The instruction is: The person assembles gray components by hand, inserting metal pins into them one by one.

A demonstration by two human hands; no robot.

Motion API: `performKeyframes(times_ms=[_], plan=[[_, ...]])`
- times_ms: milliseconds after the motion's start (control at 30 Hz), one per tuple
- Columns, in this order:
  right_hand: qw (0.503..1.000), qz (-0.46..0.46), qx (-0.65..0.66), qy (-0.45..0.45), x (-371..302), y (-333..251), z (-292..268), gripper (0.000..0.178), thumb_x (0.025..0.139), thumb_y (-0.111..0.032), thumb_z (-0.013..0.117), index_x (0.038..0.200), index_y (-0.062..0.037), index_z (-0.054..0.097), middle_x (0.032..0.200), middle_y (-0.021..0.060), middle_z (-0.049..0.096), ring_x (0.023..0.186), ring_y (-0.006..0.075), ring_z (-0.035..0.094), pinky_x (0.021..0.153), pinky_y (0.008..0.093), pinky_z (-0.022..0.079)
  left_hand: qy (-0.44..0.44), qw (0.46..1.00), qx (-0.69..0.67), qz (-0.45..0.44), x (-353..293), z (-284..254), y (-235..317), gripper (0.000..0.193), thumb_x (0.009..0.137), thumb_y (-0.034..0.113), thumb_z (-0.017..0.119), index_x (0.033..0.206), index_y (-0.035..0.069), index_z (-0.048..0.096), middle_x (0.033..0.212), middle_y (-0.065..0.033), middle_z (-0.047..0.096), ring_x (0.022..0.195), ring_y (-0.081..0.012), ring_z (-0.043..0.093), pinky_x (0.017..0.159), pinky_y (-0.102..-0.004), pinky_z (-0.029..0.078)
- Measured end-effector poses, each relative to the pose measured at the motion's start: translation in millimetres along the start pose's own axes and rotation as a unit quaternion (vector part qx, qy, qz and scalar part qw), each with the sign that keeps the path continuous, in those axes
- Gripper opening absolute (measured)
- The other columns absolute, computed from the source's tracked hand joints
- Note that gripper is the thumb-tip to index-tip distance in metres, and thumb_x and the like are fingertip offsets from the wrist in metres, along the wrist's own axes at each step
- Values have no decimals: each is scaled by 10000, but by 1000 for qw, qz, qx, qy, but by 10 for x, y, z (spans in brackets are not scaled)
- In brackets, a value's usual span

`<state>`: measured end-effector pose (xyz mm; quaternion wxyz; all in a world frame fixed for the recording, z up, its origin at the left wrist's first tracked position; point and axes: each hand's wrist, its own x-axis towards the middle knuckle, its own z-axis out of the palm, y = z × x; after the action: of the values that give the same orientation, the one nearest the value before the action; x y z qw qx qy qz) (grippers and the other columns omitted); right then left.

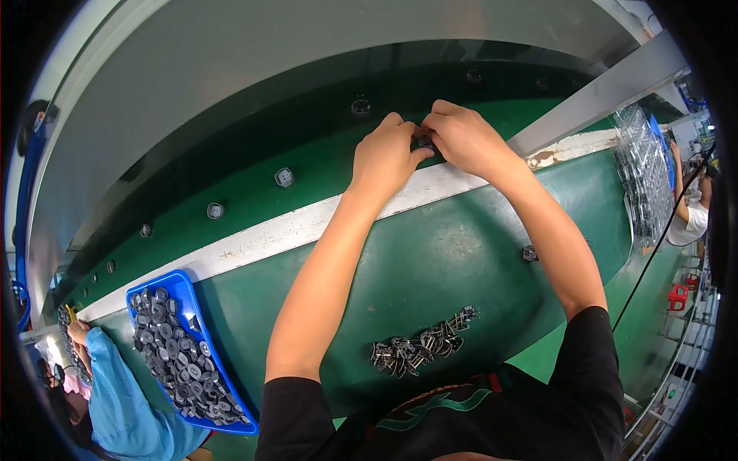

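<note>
My left hand (384, 155) and my right hand (466, 138) meet over the pale rail at the belt's near edge. Between their closed fingertips is a small black part (424, 144), mostly covered by the fingers, so its exact kind does not show. Below, on the green tabletop (453, 238), lies a heap of small dark parts with thin metal pins (419, 347). One similar dark part (530, 253) rests alone beside my right forearm. To the left, a blue tray (201, 307) holds many grey-black, cap-like pieces (181, 357).
Beyond the white rail (254, 244) runs a green conveyor belt (250, 192) with spaced-out small parts, among them a grey one (284, 177). A grey metal post (607, 92) slants at the right, near stacked clear plastic trays (644, 177). People work at both sides, one in a blue sleeve (123, 392).
</note>
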<state>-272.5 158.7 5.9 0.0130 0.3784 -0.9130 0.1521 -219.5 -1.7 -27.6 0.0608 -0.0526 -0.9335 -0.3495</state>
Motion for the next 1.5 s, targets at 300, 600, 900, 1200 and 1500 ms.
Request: performKeyframes(times_ms=[300,600,900,1200,1500], plan=[[995,-60,-4,74,-102,202,125,140,771,5,644,904,24,682,910,143,587,846,344,621,734,420,529,11,1000,-14,10,101,120,18,252,782,221,792,948,46,720,975,-102,622,840,-327,659,706,-430,532],[998,-3,13,64,-160,291,159,165,800,1,639,952,1,703,927,153,603,829,364,638,737,427,535,9,1000,-12,0,149,252,111,274,779,221,801,972,38,737,930,-144,629,888,-320,641,782,-414,510],[968,-36,-178,174,-618,-119,-249,321,774,-33,629,1094,-31,648,1037,114,580,863,286,635,697,389,570,163,983,62,59,-228,-550,-237,336,840,246,717,1136,88,711,984,-112,686,889,-253,644,777,-348,504],[916,-70,302,-255,-1901,-488,-481,228,766,-65,743,993,-83,732,879,64,637,807,283,646,699,384,521,68,996,49,28,-664,-918,-867,573,774,83,596,1347,93,585,1360,-152,588,1218,-353,508,1085,-395,380],[915,31,385,-118,-1669,-566,-336,118,735,66,739,820,-7,701,807,44,640,634,110,597,562,236,476,24,998,8,59,-579,-730,-647,433,829,80,669,1261,96,652,1177,-99,655,1071,-298,546,955,-388,451]])
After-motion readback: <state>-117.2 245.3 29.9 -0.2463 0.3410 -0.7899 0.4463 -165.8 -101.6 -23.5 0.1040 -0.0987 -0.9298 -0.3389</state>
